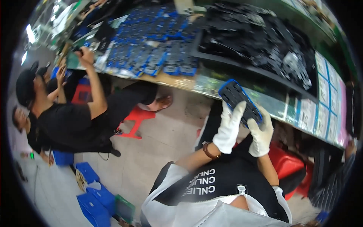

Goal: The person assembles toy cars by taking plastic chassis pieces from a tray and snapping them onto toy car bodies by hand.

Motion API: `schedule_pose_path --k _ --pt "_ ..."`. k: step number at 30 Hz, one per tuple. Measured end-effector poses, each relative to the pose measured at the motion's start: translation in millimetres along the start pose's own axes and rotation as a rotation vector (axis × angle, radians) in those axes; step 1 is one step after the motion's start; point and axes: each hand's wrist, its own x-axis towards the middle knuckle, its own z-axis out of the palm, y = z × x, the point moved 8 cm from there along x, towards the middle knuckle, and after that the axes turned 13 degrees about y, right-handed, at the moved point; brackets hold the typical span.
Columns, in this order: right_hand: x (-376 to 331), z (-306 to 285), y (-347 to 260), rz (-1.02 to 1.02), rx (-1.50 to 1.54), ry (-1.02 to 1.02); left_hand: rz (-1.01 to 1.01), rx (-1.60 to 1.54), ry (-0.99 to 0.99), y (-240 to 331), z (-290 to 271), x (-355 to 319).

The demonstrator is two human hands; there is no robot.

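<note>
In front of my chest, both hands grip a long black part with a blue rim point(233, 92), which looks like a toy car turned underside up. My left hand point(230, 126), in a white glove, is closed on its near left side, with the thumb over the black face. Gloved as well, my right hand point(261, 132) holds the lower right end between thumb and fingers. The part is tilted, its far end pointing up and left, above my lap and off the bench edge. Some fingers are hidden behind it.
A large black tray point(257, 72) heaped with black parts stands on the bench ahead. Rows of similar blue-and-black parts point(172, 56) lie to its left. A co-worker in black point(72, 121) sits at left, near a red stool point(136, 121). Blue boxes point(94, 206) stand lower left.
</note>
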Motion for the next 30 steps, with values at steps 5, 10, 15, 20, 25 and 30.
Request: schedule_pose_path --k 5,10,15,20,25,30 --pt "-13.1 24.3 -18.3 -0.251 -0.231 -0.199 0.385 0.073 0.283 19.5 -103.0 13.2" --pt "17.6 6.8 -53.0 -0.961 -0.675 0.019 0.683 0.095 0.538 170.6 -211.3 53.5" --pt "44.9 -5.1 -42.8 -0.957 -0.767 0.093 0.799 0.316 0.786 279.8 -297.7 120.6" --pt "39.6 18.4 -38.4 -1.164 -0.953 0.142 1.081 1.273 1.085 369.8 -345.0 215.4" --pt "37.0 25.8 -40.0 -1.219 -1.012 0.193 0.893 1.721 1.069 394.1 -375.2 286.1" --pt "38.7 33.4 -37.5 -1.222 -1.077 0.178 0.643 1.555 1.017 396.8 -438.9 335.8"
